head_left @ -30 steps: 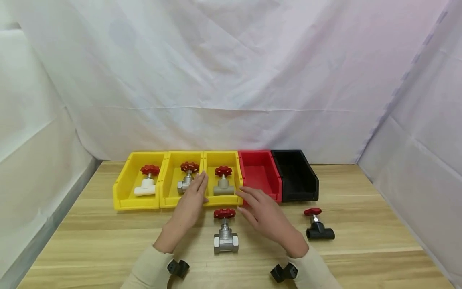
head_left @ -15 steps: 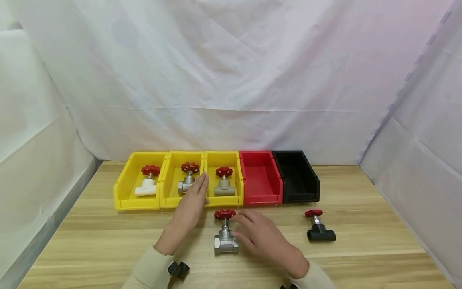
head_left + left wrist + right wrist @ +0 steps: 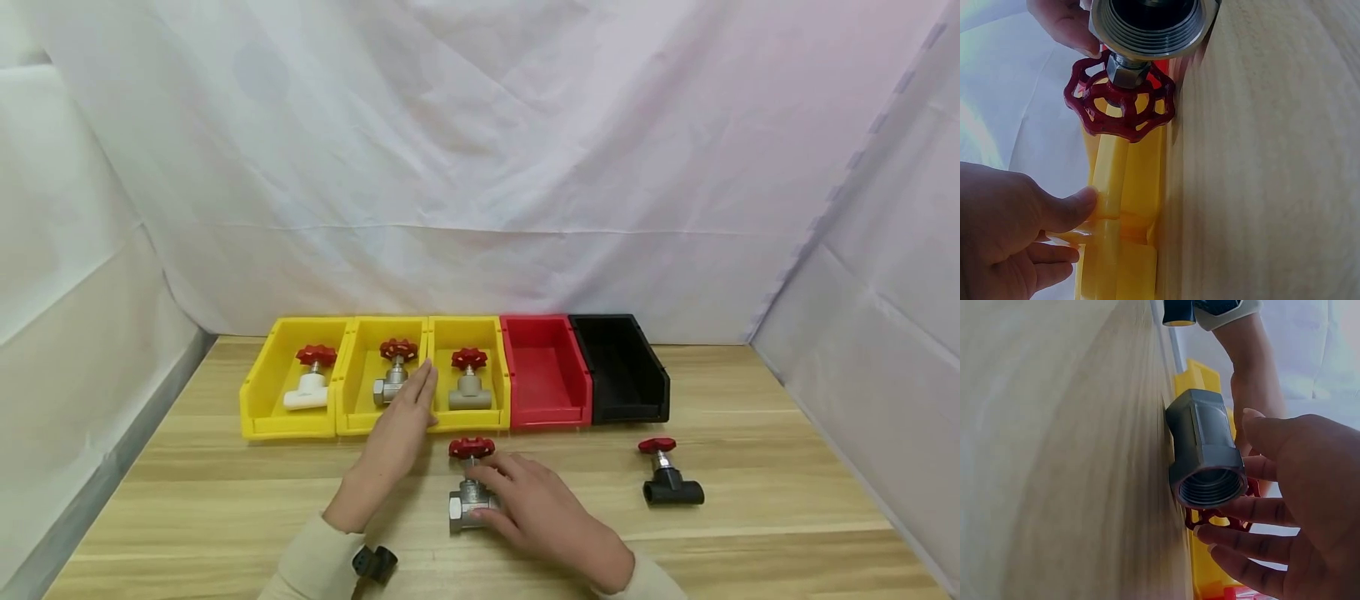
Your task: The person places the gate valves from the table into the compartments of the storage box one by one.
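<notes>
A metal gate valve (image 3: 465, 504) with a red handwheel (image 3: 471, 448) stands on the table in front of the yellow bins. My right hand (image 3: 543, 517) is at the valve's right side, its fingers bent loosely around the stem and body. In the right wrist view the thumb (image 3: 1266, 431) looks apart from the metal; whether the fingertips touch it cannot be told. My left hand (image 3: 397, 429) rests at the divider between the middle yellow bin (image 3: 381, 424) and the right yellow bin (image 3: 472, 419), fingers straight in the head view. Its thumb (image 3: 1072, 209) touches the yellow rim.
A white valve (image 3: 307, 392), a metal valve (image 3: 390, 387) and a grey valve (image 3: 470, 392) sit in the yellow bins. A red bin (image 3: 551, 414) and black bin (image 3: 630, 412) adjoin them. A black valve (image 3: 672, 490) lies at the right.
My right hand has come down and back from the bins' front edge to the metal valve on the table. The left hand keeps its place at the bins.
</notes>
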A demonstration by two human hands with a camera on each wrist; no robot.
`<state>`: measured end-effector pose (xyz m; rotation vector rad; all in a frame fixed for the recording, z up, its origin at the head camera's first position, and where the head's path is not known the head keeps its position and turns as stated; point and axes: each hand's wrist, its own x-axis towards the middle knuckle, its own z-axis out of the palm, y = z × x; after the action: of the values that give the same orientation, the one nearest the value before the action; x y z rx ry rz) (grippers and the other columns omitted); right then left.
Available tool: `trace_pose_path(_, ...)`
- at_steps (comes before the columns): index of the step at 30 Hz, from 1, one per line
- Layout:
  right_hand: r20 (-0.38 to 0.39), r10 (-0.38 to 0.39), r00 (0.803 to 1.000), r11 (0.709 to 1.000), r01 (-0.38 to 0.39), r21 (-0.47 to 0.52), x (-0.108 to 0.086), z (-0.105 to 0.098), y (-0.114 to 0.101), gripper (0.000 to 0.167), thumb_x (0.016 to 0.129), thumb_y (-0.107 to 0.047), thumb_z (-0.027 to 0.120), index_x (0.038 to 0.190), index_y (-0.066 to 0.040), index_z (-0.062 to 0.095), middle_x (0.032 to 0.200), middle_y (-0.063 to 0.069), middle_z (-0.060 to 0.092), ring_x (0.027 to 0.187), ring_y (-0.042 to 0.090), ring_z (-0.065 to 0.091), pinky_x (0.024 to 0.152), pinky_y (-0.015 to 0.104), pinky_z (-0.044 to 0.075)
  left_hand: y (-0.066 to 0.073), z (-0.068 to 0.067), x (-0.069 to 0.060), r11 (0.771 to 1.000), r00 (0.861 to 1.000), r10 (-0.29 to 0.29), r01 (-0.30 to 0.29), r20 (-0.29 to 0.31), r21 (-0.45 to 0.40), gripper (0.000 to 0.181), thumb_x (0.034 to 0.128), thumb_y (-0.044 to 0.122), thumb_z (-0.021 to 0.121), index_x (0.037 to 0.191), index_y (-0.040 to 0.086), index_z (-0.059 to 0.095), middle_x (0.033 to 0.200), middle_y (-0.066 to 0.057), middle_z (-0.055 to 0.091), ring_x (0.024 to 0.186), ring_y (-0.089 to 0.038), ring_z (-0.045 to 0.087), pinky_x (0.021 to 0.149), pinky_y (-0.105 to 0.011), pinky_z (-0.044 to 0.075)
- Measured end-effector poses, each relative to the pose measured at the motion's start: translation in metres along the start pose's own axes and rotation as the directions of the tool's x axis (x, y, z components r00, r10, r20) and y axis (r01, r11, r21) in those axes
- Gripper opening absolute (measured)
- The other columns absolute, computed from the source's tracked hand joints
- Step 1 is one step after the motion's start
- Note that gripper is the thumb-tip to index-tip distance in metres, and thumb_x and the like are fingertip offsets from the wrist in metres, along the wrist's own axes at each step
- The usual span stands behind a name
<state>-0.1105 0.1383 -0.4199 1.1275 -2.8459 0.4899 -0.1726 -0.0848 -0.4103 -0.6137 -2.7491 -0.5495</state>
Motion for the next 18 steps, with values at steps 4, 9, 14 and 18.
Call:
trace_pose_path(4, 0.043, 0.025, 0.999, 0.999, -0.026, 0.019, -0.0002, 0.0005, -0.0017, 0.054, 0.093, -0.059, 0.046, 0.138, -0.03, 0.049, 0.122, -0.007, 0.052, 0.098, 0.008, 0.051, 0.085, 0.037, 0.051, -0.0003, 0.0006, 0.0004, 1.0, 1.0, 0.004, -0.004, -0.005, 0.011, 0.075, 0.0807, -0.02, 0.062, 0.146, -0.003, 0.029, 0.153, -0.02, 0.023, 0.138, -0.036, 0.028, 0.106, -0.043, 0.031)
trace_pose_path(9, 0.055, 0.022, 0.998, 0.999, -0.024, 0.035, 0.0017, 0.0026, -0.0032, 0.052, 0.093, -0.059, 0.044, 0.137, -0.033, 0.05, 0.119, -0.007, 0.052, 0.094, 0.007, 0.051, 0.079, 0.032, 0.051, -0.0003, 0.0, -0.0003, 1.0, 1.0, 0.017, -0.017, -0.021, 0.021, 0.073, 0.0803, -0.018, 0.064, 0.144, -0.005, 0.032, 0.152, -0.022, 0.024, 0.137, -0.036, 0.03, 0.105, -0.043, 0.033)
trace_pose_path(14, 0.094, 0.053, 0.994, 0.996, -0.06, 0.07, 0.004, 0.0051, -0.0047, 0.051, 0.092, -0.063, 0.043, 0.135, -0.038, 0.05, 0.116, -0.007, 0.051, 0.091, 0.006, 0.05, 0.073, 0.028, 0.051, 0.0004, -0.0004, -0.0004, 1.0, 1.0, 0.013, -0.013, -0.018, 0.019, 0.074, 0.0804, -0.018, 0.065, 0.145, -0.004, 0.031, 0.153, -0.021, 0.024, 0.137, -0.036, 0.03, 0.105, -0.043, 0.034)
trace_pose_path(18, 0.115, 0.055, 0.992, 0.995, -0.064, 0.077, 0.0044, 0.0079, -0.0075, 0.049, 0.092, -0.062, 0.042, 0.134, -0.04, 0.052, 0.116, -0.005, 0.052, 0.092, 0.008, 0.05, 0.071, 0.029, 0.051, 0.0001, 0.0003, 0.0001, 1.0, 1.0, 0.016, -0.016, -0.017, 0.023, 0.074, 0.0807, -0.016, 0.066, 0.145, -0.004, 0.03, 0.152, -0.021, 0.025, 0.137, -0.036, 0.03, 0.105, -0.043, 0.033)
